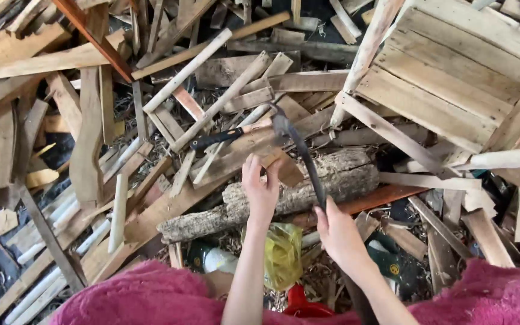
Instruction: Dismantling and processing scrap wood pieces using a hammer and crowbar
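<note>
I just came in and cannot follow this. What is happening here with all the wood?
A person in a fuzzy pink top stands over a pile of scrap wood. The right hand holds the handle of a dark tool whose head points away. The left hand holds a small wood piece over a rough log. A hammer lies just beyond.

Wooden pallet (452,78), yellow bag (282,253)
</note>
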